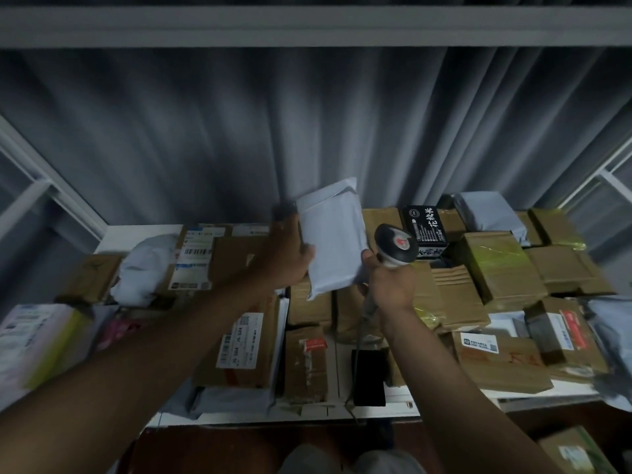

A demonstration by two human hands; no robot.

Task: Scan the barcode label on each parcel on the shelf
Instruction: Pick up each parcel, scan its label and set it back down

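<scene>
White shelf point(136, 236) before grey curtain point(205, 131); left hand point(290, 254) grips white parcel point(333, 234), long axis near-upright; right hand point(390, 282) grips scanner point(396, 246), head up.

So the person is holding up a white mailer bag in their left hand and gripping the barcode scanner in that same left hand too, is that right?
Not quite. The left hand does hold up the white mailer bag, but the barcode scanner is gripped in the right hand, beside the bag. The head view shows each hand holding its own thing above the parcels on the shelf.
</scene>
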